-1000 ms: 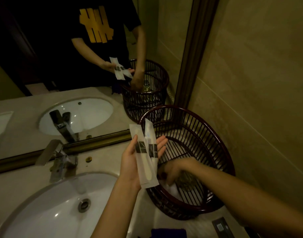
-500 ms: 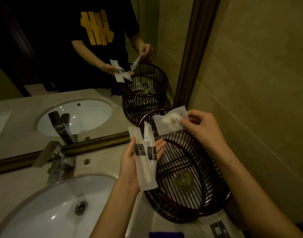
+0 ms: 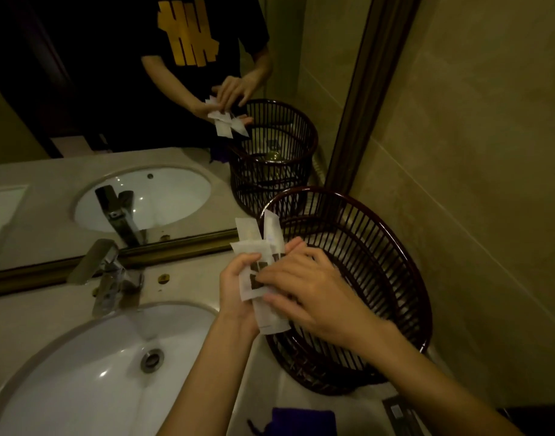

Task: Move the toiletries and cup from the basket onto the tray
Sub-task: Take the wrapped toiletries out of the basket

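Fingers [image 3: 238,262] of both hands clamped on white packets [image 3: 263,243], basket [image 3: 395,247] behind, sink [image 3: 81,372] left

Dim, yellowish light is filling a bathroom. A beige tiled wall [image 3: 477,127] is standing on the right. A large mirror [image 3: 119,99] in a dark frame is reflecting the pale stone desk [image 3: 24,313], the white sink [image 3: 81,382] and the metal faucet [image 3: 108,275].
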